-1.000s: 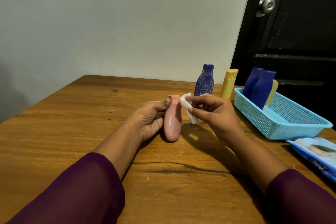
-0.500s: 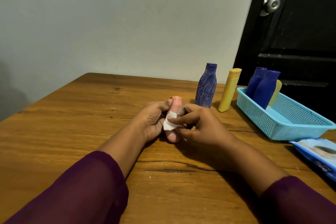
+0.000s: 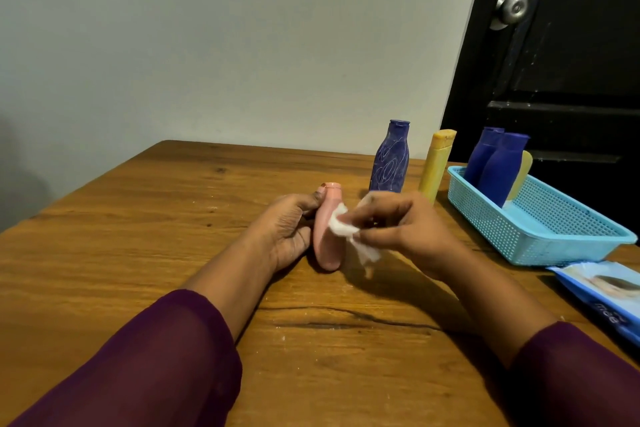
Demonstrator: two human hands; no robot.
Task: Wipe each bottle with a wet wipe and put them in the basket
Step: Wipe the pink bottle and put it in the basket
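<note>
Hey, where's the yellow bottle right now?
In the head view the yellow bottle stands on the table, right of centre, between the patterned blue bottle on its left and the basket on its right, just beyond the right hand.

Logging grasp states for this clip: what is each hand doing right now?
Left hand: grips the pink bottle.
Right hand: pinches the wet wipe against that bottle.

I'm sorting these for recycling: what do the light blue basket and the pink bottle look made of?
Light blue perforated basket: moulded plastic, matte, judging by its regular grid of holes and solid rim. Pink rounded bottle: probably plastic, smooth, with even colour and a faint sheen along its lit side.
</note>
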